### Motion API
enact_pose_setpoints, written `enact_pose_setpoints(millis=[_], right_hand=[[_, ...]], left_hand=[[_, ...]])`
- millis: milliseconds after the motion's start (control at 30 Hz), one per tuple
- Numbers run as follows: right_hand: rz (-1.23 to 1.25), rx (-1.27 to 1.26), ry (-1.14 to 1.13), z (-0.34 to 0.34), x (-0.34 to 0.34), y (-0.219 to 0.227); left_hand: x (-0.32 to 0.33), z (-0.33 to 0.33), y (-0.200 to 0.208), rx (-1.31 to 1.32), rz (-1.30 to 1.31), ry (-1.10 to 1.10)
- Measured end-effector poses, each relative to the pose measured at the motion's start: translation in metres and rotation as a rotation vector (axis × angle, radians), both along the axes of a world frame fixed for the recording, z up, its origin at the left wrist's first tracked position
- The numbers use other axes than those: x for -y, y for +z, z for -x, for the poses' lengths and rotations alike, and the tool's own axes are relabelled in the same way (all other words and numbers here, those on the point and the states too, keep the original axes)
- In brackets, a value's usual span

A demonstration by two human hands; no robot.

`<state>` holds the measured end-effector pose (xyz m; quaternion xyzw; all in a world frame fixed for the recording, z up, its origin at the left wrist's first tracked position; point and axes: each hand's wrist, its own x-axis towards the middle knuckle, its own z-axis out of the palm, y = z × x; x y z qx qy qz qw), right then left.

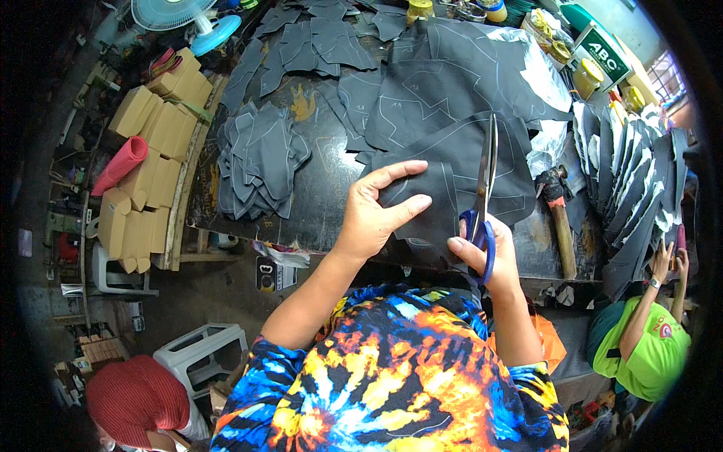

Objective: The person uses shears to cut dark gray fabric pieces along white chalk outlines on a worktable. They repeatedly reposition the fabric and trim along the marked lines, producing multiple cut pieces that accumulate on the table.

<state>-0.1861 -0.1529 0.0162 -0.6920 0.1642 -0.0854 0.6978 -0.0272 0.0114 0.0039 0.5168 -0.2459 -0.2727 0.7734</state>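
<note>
My right hand (493, 256) grips a pair of scissors (485, 177) by its blue handles. The blades look nearly closed and point away from me over black sheet material (482, 83) with pale outlines drawn on it. My left hand (376, 207) is at the near edge of a black piece (429, 192), left of the scissors. Its thumb and index finger are spread apart over that piece; the other fingers are mostly hidden. To the left lies a pile of cut black pieces (260, 158), and more cut pieces (324, 41) cover the far left of the table.
A hammer (559, 218) lies right of the sheets on the dark table (324, 169). Beyond it, layered black-and-white pieces (629, 181) stand near a co-worker in green (648, 346). Cardboard boxes (154, 143) line the left. Another person in red (139, 399) is at lower left.
</note>
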Motion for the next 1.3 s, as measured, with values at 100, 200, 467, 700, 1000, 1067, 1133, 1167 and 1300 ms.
enact_pose_setpoints(millis=[100, 200, 467, 700, 1000, 1067, 1133, 1167, 1300], right_hand=[[-0.246, -0.044, 0.095, 0.014, 0.002, -0.007], [-0.257, -0.052, 0.4, 0.02, 0.012, -0.016], [-0.147, -0.048, 0.424, 0.027, 0.017, -0.015], [-0.11, -0.059, 0.419, 0.025, 0.016, -0.01], [-0.045, -0.126, 0.348, 0.026, 0.012, -0.009], [-0.049, -0.153, 0.302, 0.027, 0.008, -0.011], [0.02, -0.158, 0.265, 0.029, 0.005, -0.013], [0.054, -0.161, 0.246, 0.031, 0.003, -0.015], [-0.016, -0.116, 0.168, 0.033, -0.011, -0.025]], left_hand=[[0.002, -0.009, 0.006, 0.042, -0.002, 0.049], [-0.002, -0.019, 0.013, 0.13, -0.022, 0.046], [-0.007, -0.018, 0.025, 0.366, -0.17, 0.035], [-0.008, -0.017, 0.03, 0.362, -0.19, 0.011], [-0.008, -0.013, 0.033, 0.378, -0.21, 0.019], [-0.009, -0.012, 0.031, 0.367, -0.196, 0.035], [-0.008, -0.008, 0.028, 0.331, -0.148, 0.054], [-0.007, -0.006, 0.025, 0.305, -0.145, 0.074], [-0.001, 0.007, 0.017, 0.353, -0.129, 0.202]])
